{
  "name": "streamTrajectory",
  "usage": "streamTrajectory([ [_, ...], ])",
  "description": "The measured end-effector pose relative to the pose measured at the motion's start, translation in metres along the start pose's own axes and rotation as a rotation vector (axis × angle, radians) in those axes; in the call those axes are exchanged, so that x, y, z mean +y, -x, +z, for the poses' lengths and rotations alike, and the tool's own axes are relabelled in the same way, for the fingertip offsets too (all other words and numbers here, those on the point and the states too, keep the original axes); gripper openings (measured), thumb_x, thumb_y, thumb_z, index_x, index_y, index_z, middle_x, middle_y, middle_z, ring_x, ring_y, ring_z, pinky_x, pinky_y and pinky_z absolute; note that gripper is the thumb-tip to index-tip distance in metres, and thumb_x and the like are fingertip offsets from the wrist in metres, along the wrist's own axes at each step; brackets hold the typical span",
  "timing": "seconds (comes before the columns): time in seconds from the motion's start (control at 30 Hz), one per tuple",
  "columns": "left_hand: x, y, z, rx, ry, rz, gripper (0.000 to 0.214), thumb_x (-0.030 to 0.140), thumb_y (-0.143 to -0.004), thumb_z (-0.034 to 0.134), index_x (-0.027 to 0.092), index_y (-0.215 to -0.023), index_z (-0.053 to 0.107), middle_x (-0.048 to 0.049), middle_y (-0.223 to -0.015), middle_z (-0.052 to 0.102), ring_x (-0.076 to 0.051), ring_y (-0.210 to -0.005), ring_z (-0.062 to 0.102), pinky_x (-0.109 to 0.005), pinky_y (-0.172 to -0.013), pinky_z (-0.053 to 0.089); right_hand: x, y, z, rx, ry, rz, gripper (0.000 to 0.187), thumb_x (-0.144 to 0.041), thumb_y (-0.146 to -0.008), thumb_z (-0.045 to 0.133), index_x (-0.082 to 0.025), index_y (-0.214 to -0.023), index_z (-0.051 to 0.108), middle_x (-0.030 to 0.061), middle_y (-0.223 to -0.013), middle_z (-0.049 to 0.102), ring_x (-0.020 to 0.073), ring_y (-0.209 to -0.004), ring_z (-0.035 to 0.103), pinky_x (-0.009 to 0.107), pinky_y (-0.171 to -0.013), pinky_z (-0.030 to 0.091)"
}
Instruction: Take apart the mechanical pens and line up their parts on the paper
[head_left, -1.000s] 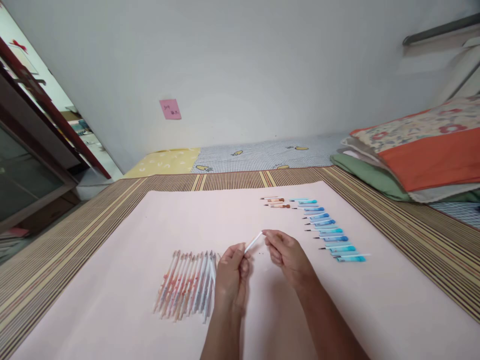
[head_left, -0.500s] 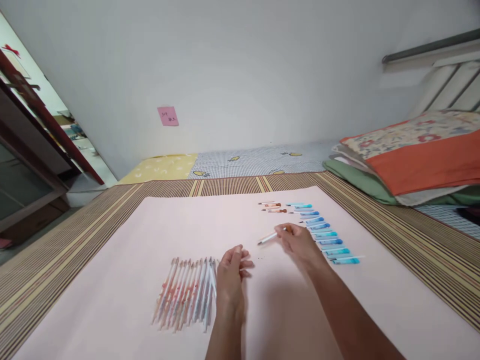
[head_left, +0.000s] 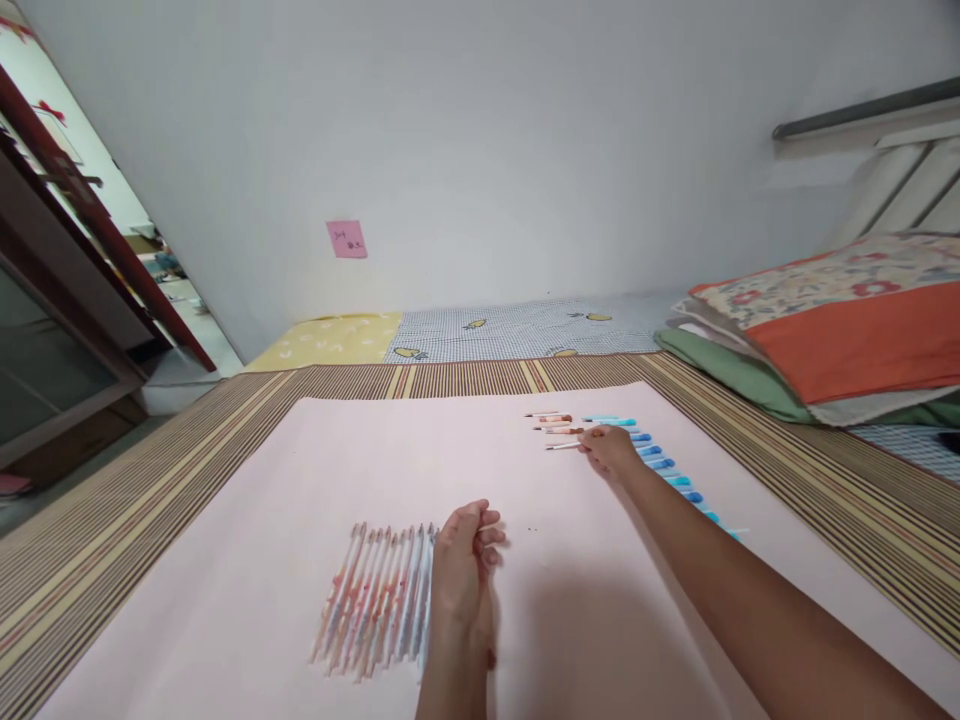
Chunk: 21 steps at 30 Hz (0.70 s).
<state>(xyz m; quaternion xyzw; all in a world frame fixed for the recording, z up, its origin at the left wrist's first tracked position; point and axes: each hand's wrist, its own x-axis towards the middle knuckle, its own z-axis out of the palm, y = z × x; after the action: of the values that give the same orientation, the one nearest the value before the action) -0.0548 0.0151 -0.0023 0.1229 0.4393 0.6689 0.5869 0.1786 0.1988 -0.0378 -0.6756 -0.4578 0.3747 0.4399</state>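
My right hand [head_left: 607, 448] pinches a slim white pen [head_left: 562, 446] with a dark tip pointing left. It is low over the paper, just below a few brown-and-white pens [head_left: 555, 419]. Beside and partly behind this hand runs a column of blue and turquoise pens [head_left: 664, 464]; my hand and forearm cover part of it. My left hand [head_left: 466, 550] rests on edge near the paper's middle, fingers loosely curled and apart, with nothing visible in them. Just left of it lies a row of several pale patterned pens [head_left: 371, 600], side by side; my left wrist hides its right end.
A large pale pink sheet [head_left: 247, 520] lies on a striped mat [head_left: 187, 450]. Folded bedding [head_left: 847, 340] is stacked at the right by the wall. A pink note [head_left: 346, 239] is stuck on the wall. A doorway stands at the far left.
My right hand has carried the pen up and away, to just below the brown pens, and the pen now lies nearly level. The left hand stays nearly in place. The view has shifted slightly.
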Motion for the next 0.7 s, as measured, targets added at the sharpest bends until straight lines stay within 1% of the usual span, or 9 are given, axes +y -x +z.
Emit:
streamTrajectory([
  [0.03,0.0,0.0,0.0,-0.002,0.003,-0.003,0.044,0.036,-0.053,0.09,0.01,-0.082,0.069,-0.0066,-0.072,0.071,-0.009,-0.052,0.059,-0.017,-0.044,0.037,0.0,-0.002,-0.001,0.005,0.085,-0.004,0.025,-0.032,-0.095,0.063,-0.013,-0.112,0.065,0.0086,-0.108,0.068,0.0195,-0.088,0.066,0.035,-0.076,0.057],
  [0.07,0.001,0.0,0.0,-0.007,0.006,-0.006,0.044,0.036,-0.053,0.09,0.01,-0.082,0.069,-0.0066,-0.072,0.071,-0.009,-0.052,0.059,-0.017,-0.045,0.037,-0.001,-0.005,-0.002,0.005,0.172,-0.013,0.018,-0.028,-0.092,0.065,-0.011,-0.1,0.067,0.0085,-0.095,0.069,0.0187,-0.079,0.066,0.031,-0.068,0.054],
  [0.1,0.001,0.0,0.0,-0.01,0.008,-0.008,0.044,0.036,-0.053,0.09,0.01,-0.082,0.069,-0.0065,-0.072,0.071,-0.009,-0.052,0.059,-0.017,-0.045,0.037,-0.002,-0.006,-0.005,0.005,0.257,-0.032,0.012,-0.023,-0.088,0.067,-0.011,-0.087,0.068,0.0076,-0.083,0.068,0.0178,-0.071,0.063,0.028,-0.062,0.049],
  [0.13,0.001,0.001,0.0,-0.011,0.009,-0.011,0.043,0.036,-0.053,0.09,0.01,-0.082,0.069,-0.0064,-0.071,0.071,-0.009,-0.052,0.059,-0.018,-0.045,0.037,-0.004,-0.007,-0.008,0.009,0.335,-0.063,0.011,-0.019,-0.084,0.068,-0.012,-0.077,0.066,0.0067,-0.073,0.066,0.0174,-0.066,0.06,0.027,-0.057,0.043],
  [0.2,0.002,0.001,0.0,-0.008,0.007,-0.009,0.041,0.035,-0.054,0.089,0.011,-0.081,0.069,-0.0064,-0.071,0.071,-0.009,-0.052,0.059,-0.018,-0.045,0.037,-0.008,-0.008,-0.014,0.01,0.481,-0.137,0.012,-0.013,-0.076,0.069,-0.015,-0.067,0.062,0.0051,-0.065,0.063,0.0172,-0.062,0.057,0.027,-0.055,0.035],
  [0.3,0.002,0.002,0.001,-0.003,-0.001,-0.004,0.039,0.034,-0.055,0.088,0.01,-0.081,0.07,-0.0067,-0.071,0.071,-0.009,-0.052,0.059,-0.018,-0.045,0.038,-0.015,-0.003,-0.021,-0.01,0.672,-0.245,0.01,-0.008,-0.071,0.064,-0.017,-0.067,0.062,0.0044,-0.066,0.062,0.018,-0.065,0.056,0.027,-0.056,0.028],
  [0.47,0.001,0.0,0.0,-0.035,0.006,-0.01,0.041,0.035,-0.055,0.089,0.011,-0.082,0.07,-0.0067,-0.07,0.071,-0.009,-0.052,0.059,-0.018,-0.045,0.038,-0.018,0.008,-0.015,-0.073,0.876,-0.418,0.015,-0.007,-0.077,0.056,-0.018,-0.08,0.065,0.0065,-0.086,0.066,0.0189,-0.078,0.058,0.028,-0.06,0.025],
  [0.57,0.001,-0.001,-0.002,-0.034,0.018,-0.014,0.04,0.035,-0.056,0.089,0.011,-0.082,0.07,-0.006,-0.069,0.071,-0.009,-0.052,0.058,-0.018,-0.045,0.038,-0.016,0.009,-0.008,-0.092,0.938,-0.466,0.013,-0.01,-0.081,0.057,-0.018,-0.086,0.065,0.0075,-0.093,0.065,0.0193,-0.082,0.058,0.028,-0.062,0.026],
  [0.7,0.002,0.0,-0.002,-0.028,0.025,-0.017,0.039,0.034,-0.058,0.088,0.011,-0.083,0.07,-0.0062,-0.069,0.071,-0.009,-0.052,0.058,-0.018,-0.046,0.039,-0.015,0.005,-0.003,-0.106,0.963,-0.485,0.012,-0.011,-0.086,0.054,-0.017,-0.086,0.064,0.0082,-0.092,0.064,0.0196,-0.08,0.058,0.028,-0.062,0.026],
])
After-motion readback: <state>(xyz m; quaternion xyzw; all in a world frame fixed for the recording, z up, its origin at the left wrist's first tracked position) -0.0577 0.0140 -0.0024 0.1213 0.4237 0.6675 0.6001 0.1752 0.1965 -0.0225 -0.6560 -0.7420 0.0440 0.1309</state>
